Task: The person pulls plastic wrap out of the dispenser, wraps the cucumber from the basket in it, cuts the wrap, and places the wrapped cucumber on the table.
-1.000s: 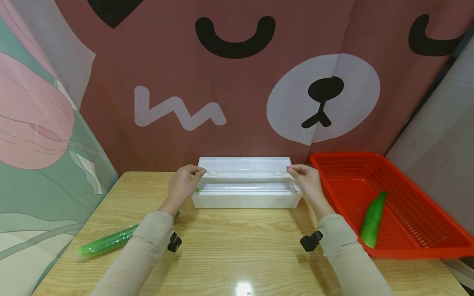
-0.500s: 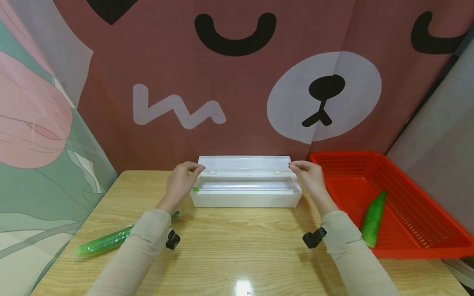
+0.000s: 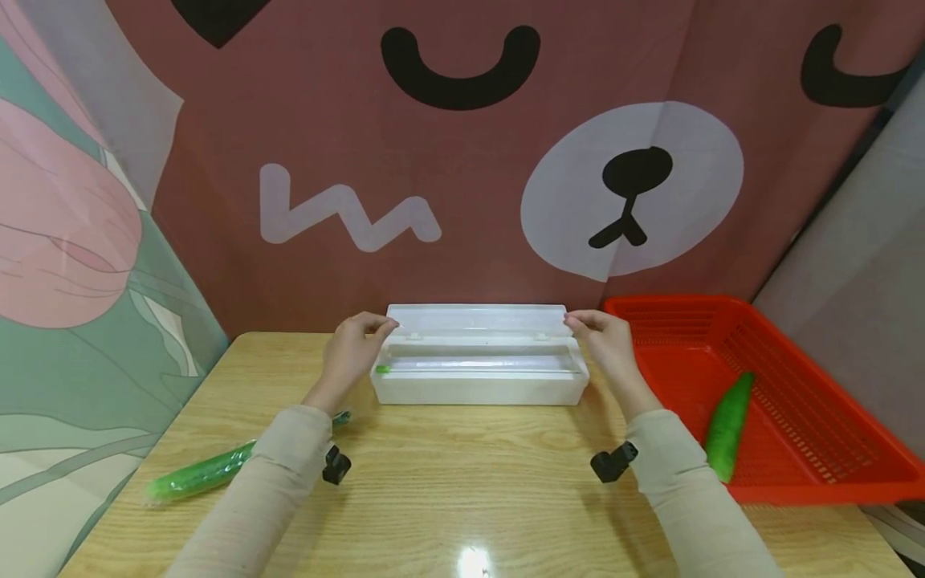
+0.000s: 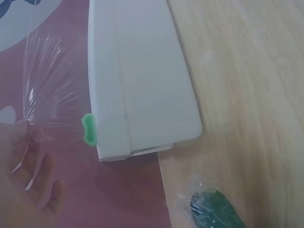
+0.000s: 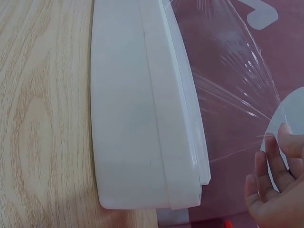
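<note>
A white cling film dispenser [image 3: 482, 391] stands at the back of the table with its lid [image 3: 477, 318] raised. A roll of film [image 3: 480, 363] lies inside, and a green slider [image 4: 89, 129] sits at the left end. Clear cling film [image 5: 237, 80] stretches up from the box between both hands. My left hand [image 3: 350, 349] pinches its left corner between thumb and fingertips, above the box's left end. Its right corner is pinched by my right hand [image 3: 610, 349]. In the head view the film is almost invisible; both wrist views show its creases fanning from the fingertips.
A film-wrapped cucumber [image 3: 205, 474] lies on the wooden table [image 3: 462, 474] at the left, partly behind the left sleeve. At the right a red plastic basket [image 3: 679, 304] holds another green cucumber [image 3: 730, 425]. A printed cloth [image 3: 470, 168] hangs close behind the dispenser.
Both hands have risen slightly and spread a little farther apart, still pinching the film. The dispenser and the cucumbers stay where they were.
</note>
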Demonstrator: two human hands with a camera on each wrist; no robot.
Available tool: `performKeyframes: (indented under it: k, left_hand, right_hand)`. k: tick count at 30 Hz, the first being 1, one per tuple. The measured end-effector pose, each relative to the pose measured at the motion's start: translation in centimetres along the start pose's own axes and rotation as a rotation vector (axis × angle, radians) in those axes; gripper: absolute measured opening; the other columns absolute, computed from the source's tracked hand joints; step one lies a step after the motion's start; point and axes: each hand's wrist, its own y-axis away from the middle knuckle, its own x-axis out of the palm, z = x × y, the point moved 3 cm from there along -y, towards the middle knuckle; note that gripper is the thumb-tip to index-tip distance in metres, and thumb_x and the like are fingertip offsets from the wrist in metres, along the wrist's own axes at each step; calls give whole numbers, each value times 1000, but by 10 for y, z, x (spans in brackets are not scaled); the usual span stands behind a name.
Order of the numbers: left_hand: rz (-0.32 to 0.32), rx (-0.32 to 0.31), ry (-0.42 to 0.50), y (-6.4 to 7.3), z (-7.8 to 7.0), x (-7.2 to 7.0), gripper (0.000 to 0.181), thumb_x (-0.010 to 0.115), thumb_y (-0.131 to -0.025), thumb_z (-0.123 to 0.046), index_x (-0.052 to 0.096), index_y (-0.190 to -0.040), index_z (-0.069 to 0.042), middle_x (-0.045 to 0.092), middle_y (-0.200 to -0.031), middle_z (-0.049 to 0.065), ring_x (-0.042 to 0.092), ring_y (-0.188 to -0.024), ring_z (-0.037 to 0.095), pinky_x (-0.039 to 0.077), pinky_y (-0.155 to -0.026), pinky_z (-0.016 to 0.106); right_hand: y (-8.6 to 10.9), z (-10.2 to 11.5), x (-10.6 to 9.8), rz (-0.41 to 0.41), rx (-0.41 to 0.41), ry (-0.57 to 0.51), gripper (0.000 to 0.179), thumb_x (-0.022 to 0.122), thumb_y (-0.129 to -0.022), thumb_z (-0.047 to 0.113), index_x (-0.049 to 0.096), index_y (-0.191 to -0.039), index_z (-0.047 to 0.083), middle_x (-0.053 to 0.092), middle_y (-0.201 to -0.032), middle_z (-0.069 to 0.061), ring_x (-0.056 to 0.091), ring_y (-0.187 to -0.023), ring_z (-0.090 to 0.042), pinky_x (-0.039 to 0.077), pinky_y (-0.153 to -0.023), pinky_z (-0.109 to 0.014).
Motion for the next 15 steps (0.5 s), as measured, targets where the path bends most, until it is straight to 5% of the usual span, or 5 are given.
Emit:
performKeyframes:
  k: [15]
  left_hand:
    - [-12, -1, 11, -5, -8, -7, 32, 62, -98, -40, 74, -113, -13, 70, -114, 6, 63, -103, 27, 51, -83, 48]
  right_hand:
    - [-1, 6, -4, -3, 43, -57, 30, 64, -99, 19, 68, -119, -3, 68, -110, -15, 63, -92, -22, 49, -75, -17]
